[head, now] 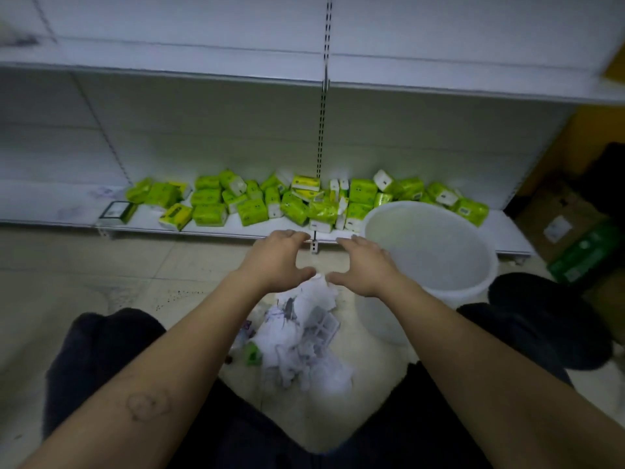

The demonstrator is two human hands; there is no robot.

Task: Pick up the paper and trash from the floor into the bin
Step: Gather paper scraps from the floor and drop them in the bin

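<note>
The paper pile [301, 340] lies on the floor [84, 292], just left of the white bin [429, 252] and between your knees. A small green scrap [252, 355] sits at the pile's left edge. Your left hand [279, 260] and right hand [363, 265] hover over the pile's far end, fingers spread and empty, nothing grasped. Lower both hands to either side of the pile, cup inward, and compress the sheets before lifting. Move right, over the bin's rim. Loose scraps will likely need a second pass.
</note>
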